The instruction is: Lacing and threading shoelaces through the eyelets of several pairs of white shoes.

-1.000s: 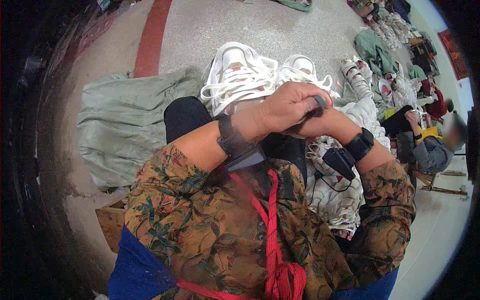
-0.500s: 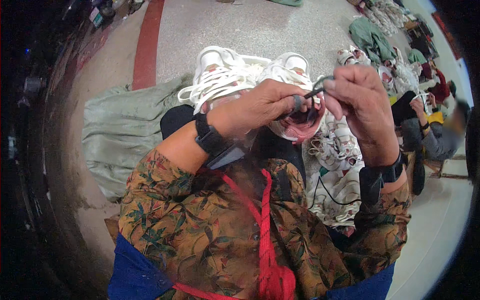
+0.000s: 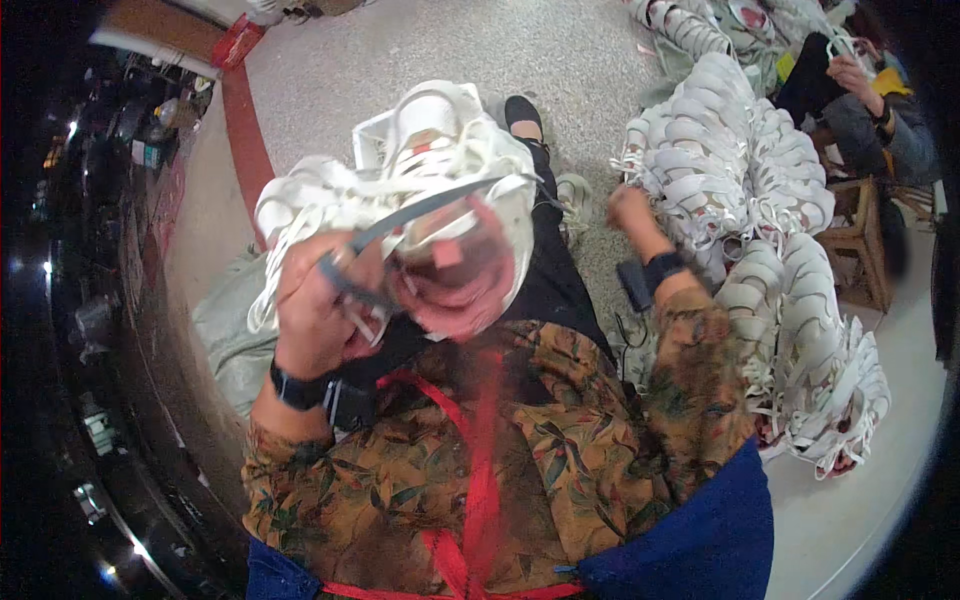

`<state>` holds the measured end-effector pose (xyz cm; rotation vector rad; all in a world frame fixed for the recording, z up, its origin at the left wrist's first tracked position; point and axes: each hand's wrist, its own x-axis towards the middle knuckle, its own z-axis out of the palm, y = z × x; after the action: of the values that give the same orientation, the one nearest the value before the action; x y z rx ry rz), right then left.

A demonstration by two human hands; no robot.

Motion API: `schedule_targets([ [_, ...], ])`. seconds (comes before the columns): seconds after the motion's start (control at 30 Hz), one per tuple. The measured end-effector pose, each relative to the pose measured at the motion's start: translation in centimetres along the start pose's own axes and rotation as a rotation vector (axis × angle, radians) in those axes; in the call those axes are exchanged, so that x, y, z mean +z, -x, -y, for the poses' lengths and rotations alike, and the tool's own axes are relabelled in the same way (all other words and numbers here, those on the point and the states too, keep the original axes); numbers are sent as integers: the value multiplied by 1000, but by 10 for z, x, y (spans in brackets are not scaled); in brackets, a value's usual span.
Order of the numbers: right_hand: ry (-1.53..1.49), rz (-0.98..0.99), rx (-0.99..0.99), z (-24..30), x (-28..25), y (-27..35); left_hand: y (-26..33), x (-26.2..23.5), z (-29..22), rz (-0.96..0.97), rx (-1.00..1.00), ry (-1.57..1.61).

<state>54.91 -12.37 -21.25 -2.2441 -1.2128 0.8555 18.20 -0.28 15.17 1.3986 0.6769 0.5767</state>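
My left hand [image 3: 318, 300] is closed around a grey strip [image 3: 420, 208], a flat band that curves up and to the right across the white sneakers; motion smears it. Just right of that hand a white sneaker [image 3: 515, 235] with a pink lining [image 3: 465, 290] tilts its opening toward me. Another white sneaker [image 3: 305, 190] with loose laces is behind the hand. Stretched out to the right, my right hand [image 3: 637, 215] is beside the long rows of white sneakers [image 3: 700, 150]. Its fingers are too small and blurred to make out.
More sneakers [image 3: 810, 320] stand packed in rows on the floor to my right. A wooden stool [image 3: 860, 230] is beside them, with another person's hand [image 3: 855, 80] beyond. A grey-green sheet [image 3: 225, 325] lies at my left. A white tray [image 3: 370, 145] shows behind the sneakers.
My hands have parted: the left moved left with the strip, the right reached out to the right. The view has swung right, showing more of the sneaker rows.
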Motion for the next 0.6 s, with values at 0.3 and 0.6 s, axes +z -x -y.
schedule_targets([
  [0.3,62,248,-423,9,146,38,-6,-20,11,6,288,-187],
  [0.6,642,449,-550,-3,178,18,-55,-34,53,41,115,-232],
])
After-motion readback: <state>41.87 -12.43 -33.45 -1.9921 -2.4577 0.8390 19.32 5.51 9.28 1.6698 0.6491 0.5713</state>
